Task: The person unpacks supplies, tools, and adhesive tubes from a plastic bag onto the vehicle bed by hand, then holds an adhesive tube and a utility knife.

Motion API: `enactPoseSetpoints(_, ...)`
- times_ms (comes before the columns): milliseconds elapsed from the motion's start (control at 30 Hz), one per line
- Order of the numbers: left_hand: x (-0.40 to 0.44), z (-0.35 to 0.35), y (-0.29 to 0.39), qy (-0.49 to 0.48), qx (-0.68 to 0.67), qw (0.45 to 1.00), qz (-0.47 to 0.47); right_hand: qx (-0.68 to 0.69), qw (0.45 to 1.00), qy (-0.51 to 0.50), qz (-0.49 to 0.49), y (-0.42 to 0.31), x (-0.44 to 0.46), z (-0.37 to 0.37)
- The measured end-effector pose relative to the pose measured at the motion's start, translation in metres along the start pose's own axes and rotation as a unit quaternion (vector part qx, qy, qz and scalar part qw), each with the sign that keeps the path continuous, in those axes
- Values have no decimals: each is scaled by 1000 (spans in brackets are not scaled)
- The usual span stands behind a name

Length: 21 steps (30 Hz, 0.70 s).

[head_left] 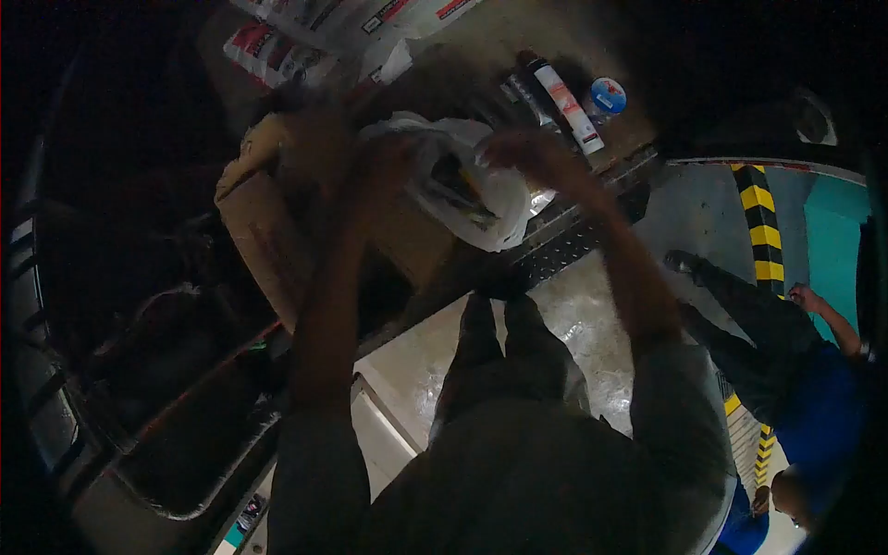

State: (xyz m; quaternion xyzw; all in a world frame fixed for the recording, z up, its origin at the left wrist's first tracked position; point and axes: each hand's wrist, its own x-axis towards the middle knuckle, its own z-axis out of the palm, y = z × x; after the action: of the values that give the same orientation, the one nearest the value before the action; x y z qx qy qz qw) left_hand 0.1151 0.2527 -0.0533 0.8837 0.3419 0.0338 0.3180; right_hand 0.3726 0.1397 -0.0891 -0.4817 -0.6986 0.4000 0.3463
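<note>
One white plastic bag [505,192]: gaping upward, it's sitting between both hands, beside the cardboard box [254,217] and possibly overlapping it; dark contents [451,176] with a yellow streak are showing inside, too shadowed to name.
Left hand [390,159]: meeting the bag's left side in deep shadow; how far it's opening, or whether it's gripping, I cannot tell.
Right hand [532,153]: fingers are bending over the bag's right rim, seemingly touching; whether they're pinching plastic, I cannot tell.
Bag-mouth step: both hands are apparently working the opening, spreading or gathering it.
Next move: it's calling, I'd judge, for a sure hold on that flimsy rim without tipping the contents.
Past the right hand: a labelled cartridge tube [568,106] is lying near a blue-topped round container [608,95].
Far right: a co-worker in blue [823,407] is occupying the floor beside yellow-and-black striping [761,222].
</note>
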Motion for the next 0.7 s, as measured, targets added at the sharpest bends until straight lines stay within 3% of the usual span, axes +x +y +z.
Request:
enactPoseSetpoints(33,-1,4,-6,-11,12,1000,4,-198,978,-56,-29,-5,6,43)
enactPoseSetpoints(67,-1,9,-15,-20,26,999,9,-164,983,-61,61,-13,16,77)
enactPoseSetpoints(133,-2,16,-29,-40,47,998,19,-168,977,-38,122,8,32,130)
enactPoseSetpoints(233,-5,17,-33,-48,49,997,32,-255,964,29,71,72,56,177)
enactPoseSetpoints(533,-6,22,-47,-22,27,998,57,-195,965,-143,100,81,30,87)
enactPoseSetpoints(700,1,35,-50,2,63,997,38,-281,944,-165,55,107,28,85)
